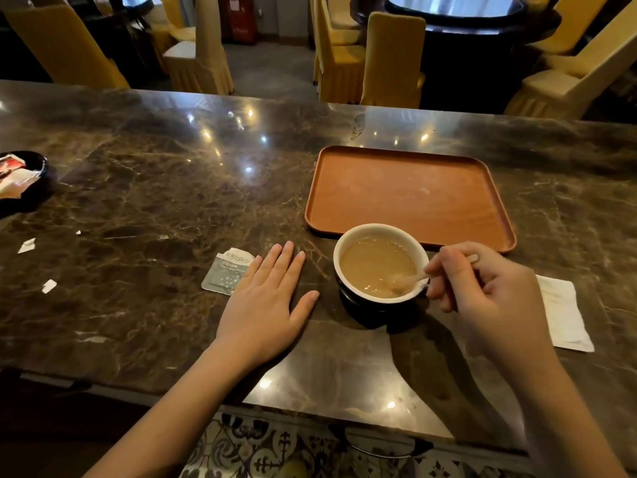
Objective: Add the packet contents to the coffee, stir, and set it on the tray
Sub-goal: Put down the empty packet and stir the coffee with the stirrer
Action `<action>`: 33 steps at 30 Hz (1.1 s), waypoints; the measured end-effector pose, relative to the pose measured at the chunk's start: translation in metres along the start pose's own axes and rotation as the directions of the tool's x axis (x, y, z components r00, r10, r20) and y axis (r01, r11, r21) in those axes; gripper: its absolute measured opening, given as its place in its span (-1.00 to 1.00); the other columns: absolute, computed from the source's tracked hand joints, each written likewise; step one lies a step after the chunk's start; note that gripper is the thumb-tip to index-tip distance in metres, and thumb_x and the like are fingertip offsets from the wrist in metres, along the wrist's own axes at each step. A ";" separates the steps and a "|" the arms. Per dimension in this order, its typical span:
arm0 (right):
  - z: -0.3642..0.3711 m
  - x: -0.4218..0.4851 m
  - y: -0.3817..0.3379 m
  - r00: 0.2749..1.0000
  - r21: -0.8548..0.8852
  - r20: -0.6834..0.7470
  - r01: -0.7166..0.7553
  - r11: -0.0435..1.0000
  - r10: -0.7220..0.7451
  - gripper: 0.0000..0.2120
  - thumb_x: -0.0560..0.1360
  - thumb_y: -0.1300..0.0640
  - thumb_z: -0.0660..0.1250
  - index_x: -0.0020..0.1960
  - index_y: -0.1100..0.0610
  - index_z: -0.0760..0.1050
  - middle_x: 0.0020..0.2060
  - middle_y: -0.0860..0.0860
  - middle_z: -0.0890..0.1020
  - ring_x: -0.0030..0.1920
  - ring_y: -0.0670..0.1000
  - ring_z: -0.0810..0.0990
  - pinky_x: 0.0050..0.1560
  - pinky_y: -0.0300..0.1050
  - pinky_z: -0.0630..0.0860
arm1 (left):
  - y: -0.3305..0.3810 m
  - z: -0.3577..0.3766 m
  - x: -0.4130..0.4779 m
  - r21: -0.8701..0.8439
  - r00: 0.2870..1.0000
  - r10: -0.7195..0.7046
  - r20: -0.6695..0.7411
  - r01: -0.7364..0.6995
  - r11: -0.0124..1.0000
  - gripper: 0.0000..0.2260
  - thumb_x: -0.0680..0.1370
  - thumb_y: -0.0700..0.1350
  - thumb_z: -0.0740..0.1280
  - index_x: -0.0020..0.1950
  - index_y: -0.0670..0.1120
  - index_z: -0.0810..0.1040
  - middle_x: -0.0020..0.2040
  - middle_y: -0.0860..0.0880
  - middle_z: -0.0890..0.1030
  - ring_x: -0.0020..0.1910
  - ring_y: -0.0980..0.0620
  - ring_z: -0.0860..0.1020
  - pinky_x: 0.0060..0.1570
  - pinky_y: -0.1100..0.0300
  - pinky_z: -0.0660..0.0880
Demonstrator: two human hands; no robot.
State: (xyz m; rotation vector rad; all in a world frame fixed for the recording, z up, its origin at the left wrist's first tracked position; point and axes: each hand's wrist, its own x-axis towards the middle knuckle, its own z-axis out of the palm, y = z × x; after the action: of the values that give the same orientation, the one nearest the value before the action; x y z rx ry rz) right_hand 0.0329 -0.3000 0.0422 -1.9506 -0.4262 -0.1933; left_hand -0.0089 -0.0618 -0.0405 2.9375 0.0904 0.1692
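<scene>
Your right hand [482, 284] pinches a pale spoon [408, 279] between thumb and fingertips, the other fingers curled in, and the spoon's bowl is down in the coffee at the near right side of the cup [381, 262]. The cup, white inside and dark outside, stands on the marble counter [155, 201], just in front of the tray's near edge and not on it. The coffee looks milky tan, filling most of the cup. The tray [410, 194], orange-brown with a raised rim, lies bare behind the cup. Your left hand [267, 298] rests flat on the counter, fingers spread and holding nothing, just left of the cup. Its outer edge overlaps the torn grey packet [227, 272], which lies flat. A white napkin [563, 312] sits to the right, partly behind your right hand. Small paper scraps [27, 245] dot the counter far left, near a dark dish [34, 163] of wrappers.
</scene>
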 end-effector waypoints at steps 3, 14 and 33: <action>-0.006 0.003 0.001 0.997 -0.069 -0.081 0.008 0.998 -0.014 -0.76 0.53 0.05 0.16 -0.24 0.02 0.53 -0.44 0.00 0.59 -0.37 -0.03 0.57 -0.44 -0.27 0.47 | 0.000 -0.001 0.001 0.001 1.000 0.000 0.002 0.000 1.000 -0.39 0.48 0.29 -0.21 0.47 0.06 -0.14 0.48 0.09 -0.18 0.45 0.17 -0.24 0.38 0.20 -0.31; 0.021 0.006 0.000 0.996 -0.018 -0.084 0.009 1.000 -0.010 -0.76 0.54 0.05 0.17 -0.16 0.09 0.56 -0.42 -0.08 0.61 -0.36 -0.06 0.58 -0.31 -0.21 0.54 | 0.001 -0.001 -0.001 -0.001 1.000 -0.001 -0.004 0.001 1.000 -0.39 0.49 0.30 -0.23 0.47 0.06 -0.13 0.52 0.06 -0.11 0.45 0.17 -0.23 0.39 0.19 -0.29; 0.013 0.016 0.000 0.987 -0.137 -0.158 -0.010 0.991 -0.011 -0.78 0.55 0.11 0.18 -0.18 0.08 0.55 -0.41 -0.11 0.58 -0.32 -0.13 0.57 -0.36 -0.27 0.51 | 0.003 -0.003 0.000 -0.006 1.000 -0.002 0.000 0.002 1.000 -0.38 0.47 0.30 -0.23 0.47 0.06 -0.13 0.47 0.09 -0.18 0.43 0.18 -0.26 0.38 0.19 -0.31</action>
State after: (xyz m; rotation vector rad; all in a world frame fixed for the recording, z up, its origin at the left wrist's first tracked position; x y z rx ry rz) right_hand 0.0466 -0.2848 0.0422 -2.0522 -0.3156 -0.3842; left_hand -0.0091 -0.0637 -0.0372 2.9315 0.0926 0.1689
